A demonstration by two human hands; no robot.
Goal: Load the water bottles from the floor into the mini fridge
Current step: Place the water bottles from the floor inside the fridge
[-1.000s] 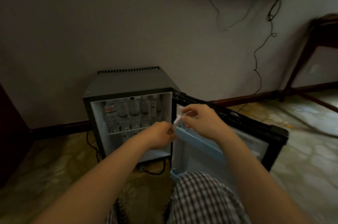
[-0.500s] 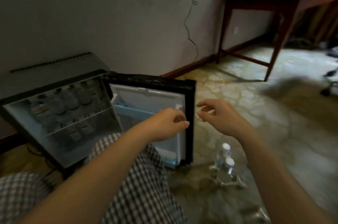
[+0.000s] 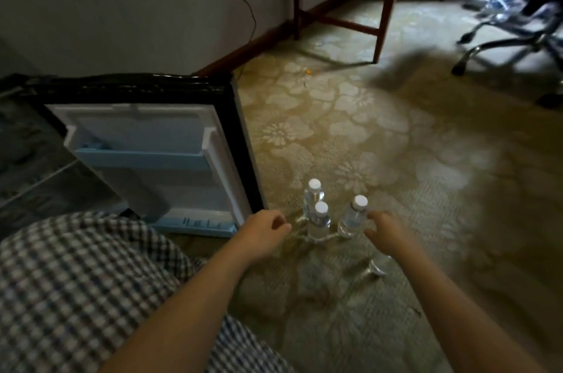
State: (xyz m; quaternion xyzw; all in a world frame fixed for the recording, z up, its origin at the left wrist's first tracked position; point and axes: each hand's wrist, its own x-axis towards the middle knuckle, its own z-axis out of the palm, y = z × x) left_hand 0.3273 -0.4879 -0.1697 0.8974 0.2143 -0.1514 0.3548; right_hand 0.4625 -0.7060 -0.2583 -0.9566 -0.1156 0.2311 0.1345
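Three clear water bottles with white caps stand on the patterned floor right of the fridge door: a far bottle (image 3: 313,195), a near bottle (image 3: 320,221) and a right-hand bottle (image 3: 353,217), on torn plastic wrap. My right hand (image 3: 384,231) is open, its fingers just beside the right-hand bottle. My left hand (image 3: 265,231) hovers loosely curled and empty, left of the near bottle. The mini fridge door (image 3: 152,156) stands wide open with pale blue shelves. The fridge interior (image 3: 27,159) is at the far left, blurred.
My checked-trouser knee (image 3: 76,281) fills the lower left. Red-brown wooden table legs (image 3: 384,3) stand at the back by the wall, and a cable (image 3: 243,0) hangs down. An office chair base (image 3: 511,40) is at the far right. Crumpled plastic wrap (image 3: 370,270) lies near my right forearm.
My view has swung right and down from the fridge to the floor. Both hands have dropped from the door shelf to the bottles on the floor.
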